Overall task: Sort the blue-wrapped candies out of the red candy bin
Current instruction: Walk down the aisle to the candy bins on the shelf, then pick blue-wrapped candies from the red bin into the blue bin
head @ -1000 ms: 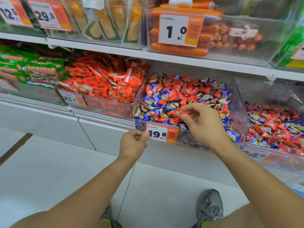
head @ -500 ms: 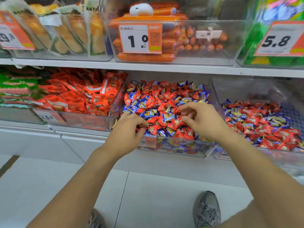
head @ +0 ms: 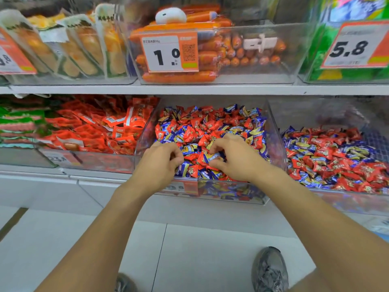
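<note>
A clear plastic candy bin (head: 265, 131) on the lower shelf holds a mixed heap of red-wrapped candies (head: 190, 131) and blue-wrapped candies (head: 252, 112). Both my hands are inside it at the front. My right hand (head: 237, 160) pinches a blue-wrapped candy (head: 214, 157) between thumb and fingertips. My left hand (head: 159, 163) is curled tight on candies at the front left of the heap; what it encloses is mostly hidden.
A second clear bin (head: 347, 200) of mixed red and blue candies stands to the right. Left is a bin of orange-red packets (head: 94, 131). The upper shelf edge (head: 189, 89) with sausage bins overhangs. White floor tiles and my shoes (head: 270, 270) lie below.
My left hand has gone from the price tag at the bin's front into the heap. My right hand shifted toward the front and now pinches a blue candy. The view moved closer.
</note>
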Demonstrator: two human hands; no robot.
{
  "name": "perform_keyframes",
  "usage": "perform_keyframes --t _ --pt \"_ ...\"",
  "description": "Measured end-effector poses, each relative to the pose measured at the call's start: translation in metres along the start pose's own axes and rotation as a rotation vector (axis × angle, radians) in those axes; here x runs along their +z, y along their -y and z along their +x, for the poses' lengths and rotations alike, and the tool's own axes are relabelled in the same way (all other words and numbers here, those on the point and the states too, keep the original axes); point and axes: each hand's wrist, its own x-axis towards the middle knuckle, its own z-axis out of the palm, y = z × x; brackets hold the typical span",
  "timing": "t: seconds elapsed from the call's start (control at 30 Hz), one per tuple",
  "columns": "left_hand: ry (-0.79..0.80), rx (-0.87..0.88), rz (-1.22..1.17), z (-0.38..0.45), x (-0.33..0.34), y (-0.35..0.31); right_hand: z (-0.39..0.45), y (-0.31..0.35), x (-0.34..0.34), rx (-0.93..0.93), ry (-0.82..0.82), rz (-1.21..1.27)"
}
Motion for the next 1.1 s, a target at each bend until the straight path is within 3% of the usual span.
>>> perform_keyframes --t 0.13,0.23,0.3,0.37,0.5,0.6,0.67,0.77,0.83,0.93,1.0,1.1 --pt "-0.062 0.04 -0.016 -0.003 0.003 0.002 -0.002 0.0 -0.002 -0.007 -0.106 0.088" --pt "-0.229 0.03 -0.275 -0.009 0.002 -0.024 -0.013 0.007 -0.015 -0.055 -0.284 0.308" --pt "-0.107 -0.004 -0.565 -0.013 0.001 -0.05 -0.026 0.011 -0.025 -0.078 -0.27 0.458" --pt "0.026 0.004 -0.709 -0.017 0.005 -0.074 -0.043 0.011 -0.036 -0.085 -0.225 0.625" --pt "0.055 -0.068 -0.951 -0.028 0.027 -0.122 -0.079 -0.016 -0.057 0.035 -0.246 1.082" --pt "0.129 -0.175 -1.236 -0.034 0.057 -0.156 -0.107 -0.045 -0.058 0.145 -0.249 1.246" --pt "0.211 -0.207 -1.281 -0.036 0.079 -0.174 -0.126 -0.069 -0.06 0.191 -0.285 1.285" --pt "0.328 -0.326 -1.11 -0.048 0.121 -0.194 -0.157 -0.106 -0.077 0.189 -0.343 1.219" --pt "0.312 -0.484 -1.054 -0.055 0.157 -0.202 -0.178 -0.127 -0.092 0.157 -0.32 1.023" --pt "0.125 -0.69 -1.172 -0.062 0.195 -0.216 -0.194 -0.152 -0.099 0.074 -0.299 0.442" --pt "-0.059 -0.786 -1.275 -0.061 0.21 -0.223 -0.194 -0.16 -0.094 0.122 -0.242 0.369" --pt "-0.244 -0.768 -1.385 -0.061 0.214 -0.231 -0.19 -0.162 -0.085 0.182 -0.238 0.347"
